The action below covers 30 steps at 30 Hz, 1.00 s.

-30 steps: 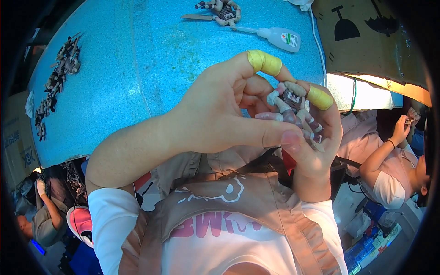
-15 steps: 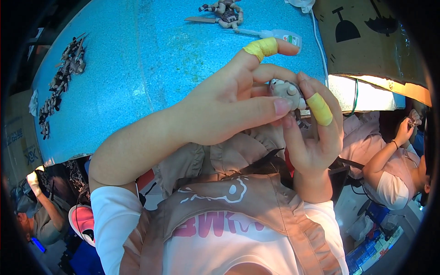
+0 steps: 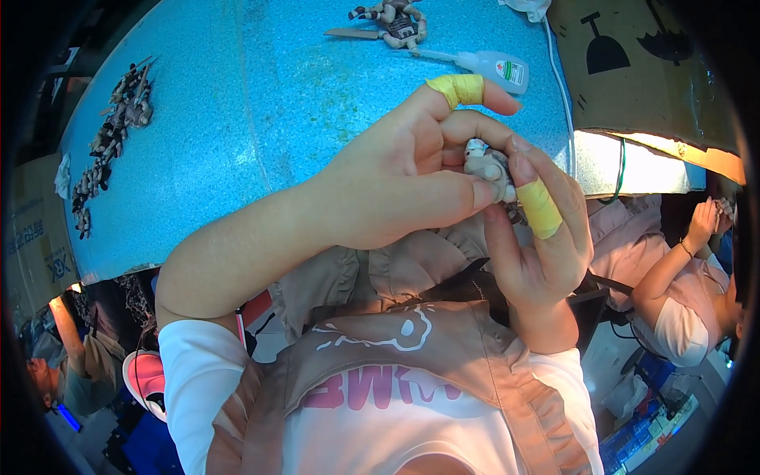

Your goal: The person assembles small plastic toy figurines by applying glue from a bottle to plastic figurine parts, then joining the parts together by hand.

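Note:
A small grey and white figurine (image 3: 489,168) is held between both my hands, above the table's near right part. My left hand (image 3: 404,170) pinches it from the left with thumb and fingers, while one finger wrapped in yellow tape stretches out free. From the right, my right hand (image 3: 546,229) grips it with its fingertips; yellow tape is wound round one of its fingers too. The figurine's lower part is partly hidden by my fingers. Past my left hand lies a translucent squeeze bottle (image 3: 507,71) with a thin nozzle.
A larger figure (image 3: 402,28) with a blade-like piece lies at the far edge of the blue table (image 3: 206,119). Several dark figures (image 3: 119,119) line the left side. A cardboard box (image 3: 633,87) and a white cable (image 3: 567,103) are at right. People sit on both sides.
The figurine has turned in my fingers, so its pale head now stands upright. My right fingers have shifted slightly on it. The whole view has moved a little.

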Motion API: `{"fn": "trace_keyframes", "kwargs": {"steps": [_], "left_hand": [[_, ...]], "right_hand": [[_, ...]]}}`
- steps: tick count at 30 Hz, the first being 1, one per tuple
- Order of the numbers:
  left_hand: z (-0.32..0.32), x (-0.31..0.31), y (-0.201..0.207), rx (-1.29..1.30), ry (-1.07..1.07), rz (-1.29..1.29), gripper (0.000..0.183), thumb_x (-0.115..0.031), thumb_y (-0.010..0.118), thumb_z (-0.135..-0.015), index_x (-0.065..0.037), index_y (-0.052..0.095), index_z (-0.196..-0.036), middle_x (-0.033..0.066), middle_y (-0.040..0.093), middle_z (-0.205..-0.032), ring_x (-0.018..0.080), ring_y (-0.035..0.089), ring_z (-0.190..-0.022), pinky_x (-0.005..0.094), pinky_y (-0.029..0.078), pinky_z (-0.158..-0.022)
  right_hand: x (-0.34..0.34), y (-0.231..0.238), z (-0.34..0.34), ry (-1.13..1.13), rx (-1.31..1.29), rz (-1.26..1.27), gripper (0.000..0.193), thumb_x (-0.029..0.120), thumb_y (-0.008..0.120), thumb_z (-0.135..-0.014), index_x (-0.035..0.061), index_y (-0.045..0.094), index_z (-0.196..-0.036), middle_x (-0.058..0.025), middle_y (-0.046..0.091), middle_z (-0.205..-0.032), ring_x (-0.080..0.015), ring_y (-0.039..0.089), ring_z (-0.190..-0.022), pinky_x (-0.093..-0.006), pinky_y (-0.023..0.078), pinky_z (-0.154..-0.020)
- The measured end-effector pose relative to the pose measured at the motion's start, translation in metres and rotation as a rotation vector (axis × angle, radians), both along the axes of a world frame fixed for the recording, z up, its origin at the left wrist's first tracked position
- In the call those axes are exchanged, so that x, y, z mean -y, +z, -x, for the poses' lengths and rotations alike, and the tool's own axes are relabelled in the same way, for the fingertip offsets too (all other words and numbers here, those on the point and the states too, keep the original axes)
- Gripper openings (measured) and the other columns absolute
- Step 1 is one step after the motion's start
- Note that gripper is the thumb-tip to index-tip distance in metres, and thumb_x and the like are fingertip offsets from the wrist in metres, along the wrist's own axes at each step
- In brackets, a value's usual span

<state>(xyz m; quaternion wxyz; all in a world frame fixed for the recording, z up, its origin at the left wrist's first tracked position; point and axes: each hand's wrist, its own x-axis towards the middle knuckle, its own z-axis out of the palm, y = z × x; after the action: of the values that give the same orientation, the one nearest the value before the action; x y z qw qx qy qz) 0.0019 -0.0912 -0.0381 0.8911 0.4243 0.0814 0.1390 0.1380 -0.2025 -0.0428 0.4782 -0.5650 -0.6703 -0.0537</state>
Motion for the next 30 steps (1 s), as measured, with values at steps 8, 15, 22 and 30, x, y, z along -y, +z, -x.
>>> {"fn": "trace_keyframes", "kwargs": {"steps": [8,15,22,30], "left_hand": [[0.0001,0.0009,-0.0014,0.006,0.016,-0.023,0.063,-0.004,0.058,-0.080,-0.004,0.023,-0.133,0.0084,0.048,-0.116,0.0169,0.050,-0.107,0.0312,0.041,-0.092],[-0.0003,0.0015,0.0000,0.003,0.014,-0.031,0.063,-0.004,0.058,-0.080,-0.004,0.023,-0.132,0.0082,0.049,-0.116,0.0163,0.050,-0.106,0.0309,0.041,-0.092],[0.0002,0.0016,-0.0030,0.001,0.013,-0.051,0.063,-0.005,0.058,-0.080,-0.003,0.023,-0.132,0.0081,0.049,-0.115,0.0158,0.050,-0.105,0.0302,0.041,-0.091],[-0.0005,0.0019,-0.0005,-0.006,0.016,-0.061,0.064,-0.007,0.059,-0.080,-0.003,0.023,-0.132,0.0083,0.049,-0.115,0.0159,0.050,-0.104,0.0299,0.041,-0.090]], "right_hand": [[0.0009,0.0002,0.0008,-0.018,0.036,0.016,0.047,-0.006,0.070,-0.057,0.0006,0.063,-0.103,-0.0126,0.062,-0.101,-0.0238,0.061,-0.079,-0.0290,0.048,-0.063],[0.0011,-0.0004,0.0008,-0.021,0.030,0.011,0.047,-0.006,0.070,-0.057,0.0011,0.063,-0.103,-0.0123,0.062,-0.101,-0.0237,0.061,-0.079,-0.0292,0.047,-0.062],[0.0023,-0.0015,0.0019,-0.037,0.019,0.024,0.046,-0.006,0.070,-0.057,0.0016,0.064,-0.102,-0.0119,0.062,-0.100,-0.0238,0.061,-0.078,-0.0288,0.047,-0.062],[0.0024,-0.0018,0.0017,-0.033,0.015,0.024,0.047,-0.006,0.069,-0.057,0.0017,0.063,-0.103,-0.0117,0.062,-0.100,-0.0238,0.061,-0.079,-0.0288,0.047,-0.063]]}}
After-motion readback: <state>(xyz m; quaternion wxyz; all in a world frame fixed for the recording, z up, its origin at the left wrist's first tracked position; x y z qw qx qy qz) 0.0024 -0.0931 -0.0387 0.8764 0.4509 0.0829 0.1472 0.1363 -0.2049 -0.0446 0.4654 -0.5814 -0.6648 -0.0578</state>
